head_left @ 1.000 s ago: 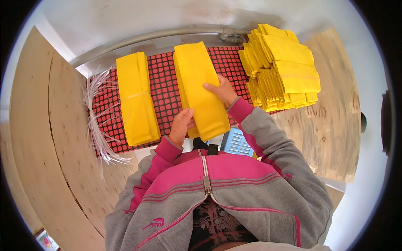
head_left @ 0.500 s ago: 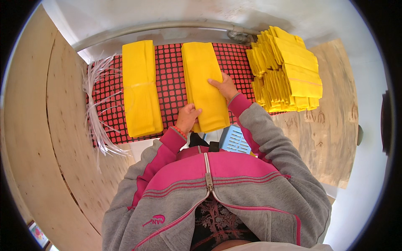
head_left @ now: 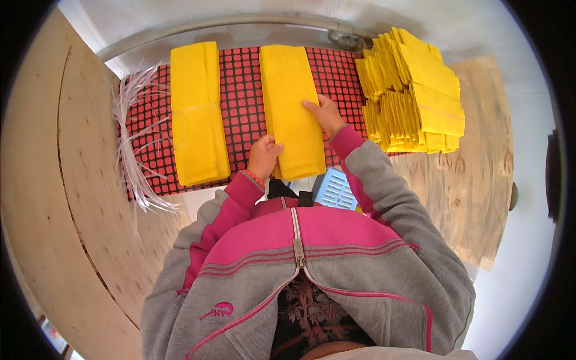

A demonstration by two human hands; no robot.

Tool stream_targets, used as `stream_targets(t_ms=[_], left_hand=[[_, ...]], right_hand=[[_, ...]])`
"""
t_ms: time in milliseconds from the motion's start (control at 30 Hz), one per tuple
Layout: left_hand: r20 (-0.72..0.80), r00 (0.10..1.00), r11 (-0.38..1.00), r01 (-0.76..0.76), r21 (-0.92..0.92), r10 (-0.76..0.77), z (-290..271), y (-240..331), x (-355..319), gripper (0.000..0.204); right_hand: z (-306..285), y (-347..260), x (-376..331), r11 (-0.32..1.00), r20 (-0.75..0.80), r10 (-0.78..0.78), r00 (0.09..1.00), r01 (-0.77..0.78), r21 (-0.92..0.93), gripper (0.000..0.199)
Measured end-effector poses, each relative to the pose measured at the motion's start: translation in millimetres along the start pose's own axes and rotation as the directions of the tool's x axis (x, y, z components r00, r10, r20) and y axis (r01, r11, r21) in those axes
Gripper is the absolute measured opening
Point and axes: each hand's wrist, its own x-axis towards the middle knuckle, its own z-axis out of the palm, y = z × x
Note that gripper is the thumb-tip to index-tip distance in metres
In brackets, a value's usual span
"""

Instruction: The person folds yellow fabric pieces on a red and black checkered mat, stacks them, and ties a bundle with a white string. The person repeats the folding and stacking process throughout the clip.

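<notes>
Bundle between left grip and right

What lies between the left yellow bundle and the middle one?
In the head view, a strip of red-and-black checked covering; at its near end, the left hand touches the middle bundle.

Seemingly a workshop; plywood surface, stacked yellow bundles, white strips
</notes>
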Motion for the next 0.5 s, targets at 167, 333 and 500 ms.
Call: stream_targets(t_ms=[167,333,500], left_hand=[[-0.052,0.997,0.983,-0.052,0.175,0.062,-4.0,-5.2,4.0,0.023],[-0.084,0.985,0.969,-0.132,0.207,0.152,-5.4,-10.8,6.3,0.023],[-0.161,0.974,0.966,-0.116,0.232,0.156,-12.0,-10.2,5.8,0.025]], right_hand=[[-4.2,13.1,2.9,0.998,-0.013,-0.050,0.999,0.051,0.027,0.029],[-9.8,13.3,3.6,0.996,-0.041,0.011,0.999,-0.014,-0.090,0.027],[-13.1,12.8,2.0,0.986,-0.060,0.013,0.998,-0.023,-0.167,0.019]])
